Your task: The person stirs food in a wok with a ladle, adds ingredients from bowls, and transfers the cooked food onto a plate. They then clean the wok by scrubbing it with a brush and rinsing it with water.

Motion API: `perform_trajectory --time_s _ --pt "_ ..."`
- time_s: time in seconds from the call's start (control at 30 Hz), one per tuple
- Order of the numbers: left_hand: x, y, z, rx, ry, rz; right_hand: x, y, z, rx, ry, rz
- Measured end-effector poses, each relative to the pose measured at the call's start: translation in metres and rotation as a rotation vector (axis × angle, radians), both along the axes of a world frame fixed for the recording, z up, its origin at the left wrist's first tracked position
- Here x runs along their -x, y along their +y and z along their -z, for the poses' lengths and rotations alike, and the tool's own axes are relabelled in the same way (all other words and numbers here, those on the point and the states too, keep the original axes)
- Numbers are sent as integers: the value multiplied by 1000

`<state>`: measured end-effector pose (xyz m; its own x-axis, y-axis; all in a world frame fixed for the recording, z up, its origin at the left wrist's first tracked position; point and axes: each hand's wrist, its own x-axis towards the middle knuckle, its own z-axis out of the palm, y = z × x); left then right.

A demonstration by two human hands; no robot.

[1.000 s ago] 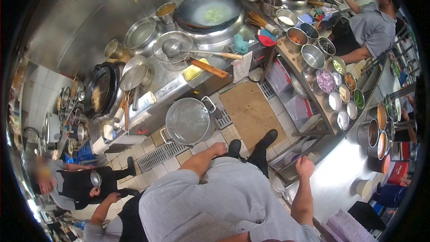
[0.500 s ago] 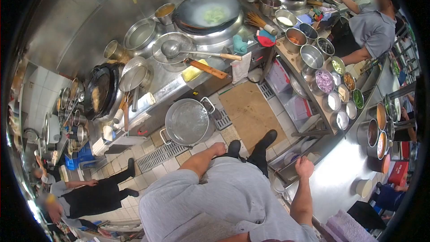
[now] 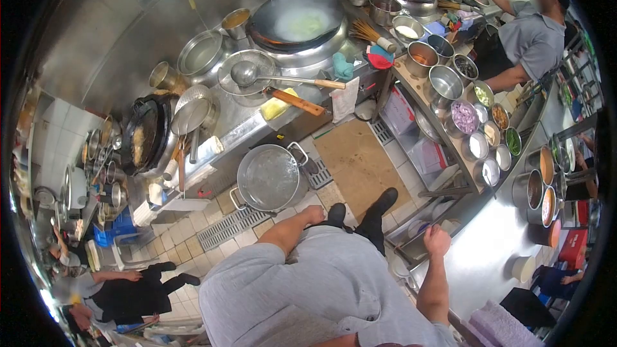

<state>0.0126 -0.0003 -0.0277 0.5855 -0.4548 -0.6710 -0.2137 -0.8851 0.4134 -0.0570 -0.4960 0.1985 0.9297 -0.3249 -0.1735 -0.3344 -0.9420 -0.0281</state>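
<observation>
My left hand hangs at my waist, its fingers curled and pressed together; whatever it may hold is hidden. Over the edge of the steel worktop is my right hand, closed like a fist, with any content too small to make out. A large steel pot with two handles stands on the floor in front of my left hand. Beyond it, a steaming wok sits on the stove with pale green food inside. A ladle rests across a round strainer on the counter.
A shelf at the right holds bowls of ingredients, including chopped purple onion. A brown mat lies on the floor. One co-worker stands at the upper right; another person is at the lower left. A dark wok sits on the left burner.
The person at the lower left has moved down and to the left, with the legs in a new position. The upper-right co-worker's arm has shifted slightly. My hands have hardly moved.
</observation>
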Motion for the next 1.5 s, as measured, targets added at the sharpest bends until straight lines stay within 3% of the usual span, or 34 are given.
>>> perform_trajectory --time_s 0.17,0.27,0.57,0.97,1.27,1.5 --pt "-1 2 3 -12 46 -34 -1 -1 1 -6 12 3" --pt "-1 0 -26 12 -8 -24 -1 -2 3 1 -9 -7" --pt "-2 2 -4 33 -18 13 -1 0 0 1 9 13" --pt "2 -5 -16 49 -48 0 -1 0 2 11 26 12" --pt "6 -2 3 32 -7 -121 -1 -1 1 6 19 5" --pt "6 -4 -22 40 1 -140 -1 2 -3 11 18 -2"
